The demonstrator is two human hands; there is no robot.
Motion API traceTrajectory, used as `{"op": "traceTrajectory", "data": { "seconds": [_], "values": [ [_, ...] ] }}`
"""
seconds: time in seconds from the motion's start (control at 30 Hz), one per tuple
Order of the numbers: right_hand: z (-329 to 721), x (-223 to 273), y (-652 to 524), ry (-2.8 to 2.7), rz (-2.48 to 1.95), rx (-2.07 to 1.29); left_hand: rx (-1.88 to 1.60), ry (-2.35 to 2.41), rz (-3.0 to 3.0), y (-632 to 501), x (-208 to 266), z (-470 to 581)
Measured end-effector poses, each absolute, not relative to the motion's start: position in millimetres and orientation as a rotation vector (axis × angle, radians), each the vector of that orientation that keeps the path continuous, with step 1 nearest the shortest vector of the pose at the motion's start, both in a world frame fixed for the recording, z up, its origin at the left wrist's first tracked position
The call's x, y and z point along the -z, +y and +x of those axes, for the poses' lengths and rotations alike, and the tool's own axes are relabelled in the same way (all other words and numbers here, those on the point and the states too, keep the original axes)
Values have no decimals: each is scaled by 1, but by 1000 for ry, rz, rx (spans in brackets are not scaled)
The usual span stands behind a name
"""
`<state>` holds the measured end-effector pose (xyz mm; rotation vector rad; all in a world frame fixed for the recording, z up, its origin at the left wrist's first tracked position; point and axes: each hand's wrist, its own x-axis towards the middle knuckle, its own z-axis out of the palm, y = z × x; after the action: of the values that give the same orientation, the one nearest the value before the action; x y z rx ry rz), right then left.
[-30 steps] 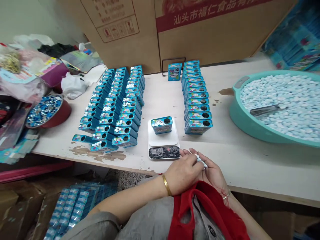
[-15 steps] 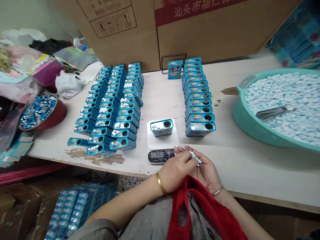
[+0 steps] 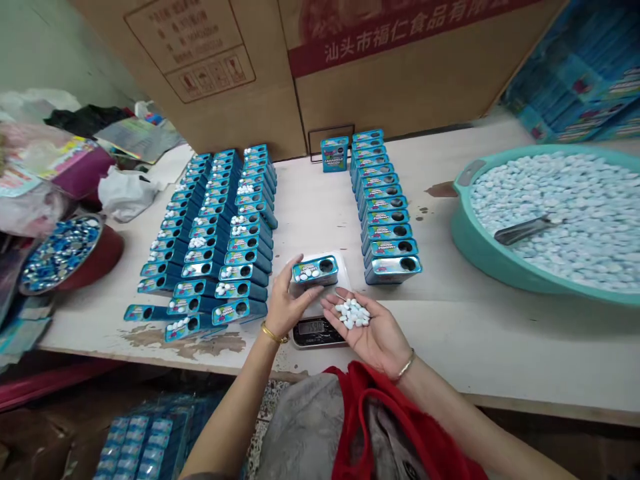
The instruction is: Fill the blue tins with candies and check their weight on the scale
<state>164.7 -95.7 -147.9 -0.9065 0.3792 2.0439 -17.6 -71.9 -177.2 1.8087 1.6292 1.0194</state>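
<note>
A blue candy tin (image 3: pixel 315 270) stands on the white kitchen scale (image 3: pixel 344 270), several white candies lying on its lid beside the round opening. My left hand (image 3: pixel 287 303) is at the tin's left end, thumb along the near side and fingers at the far side, closed round it. In the cupped palm of my right hand (image 3: pixel 377 337), turned upward, rests a small heap of pale candies (image 3: pixel 353 313). That hand is just right of the tin, over the edge of the scale. The scale's display (image 3: pixel 313 327) is lit, partly covered by the hands.
Rows of blue tins (image 3: pixel 240 257) with loose candies on top stand left; another row (image 3: pixel 387 217) stands right. A turquoise tub (image 3: pixel 463 220) of candies holds a metal scoop (image 3: pixel 523 230). A red bowl (image 3: pixel 107 257) sits far left. Cardboard boxes (image 3: pixel 400 87) back the table.
My left hand has left the right palm and moved left onto the tin. The right hand has opened out, showing its candies. The view has shifted slightly.
</note>
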Motion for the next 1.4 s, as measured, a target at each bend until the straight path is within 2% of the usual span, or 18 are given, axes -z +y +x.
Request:
{"op": "traceTrajectory", "data": {
  "seconds": [0.13,0.37,0.53,0.67,1.1,1.4],
  "values": [
    [159,146,-89,431,-868,-1988,-1061,1518,2027,-66,175,-13],
    [160,144,-82,533,-775,-1891,-1040,1232,2929,-73,142,3],
    [161,139,-79,549,-779,-1964,-1174,1147,3096,-82,126,6],
    [159,135,-77,592,-829,-1976,-1127,1135,3171,-84,122,3],
    [160,139,-77,554,-806,-1987,-1223,1212,3106,-88,135,-7],
    [165,146,-79,535,-715,-1982,-1322,1450,2350,-87,147,-5]
  ]
}}
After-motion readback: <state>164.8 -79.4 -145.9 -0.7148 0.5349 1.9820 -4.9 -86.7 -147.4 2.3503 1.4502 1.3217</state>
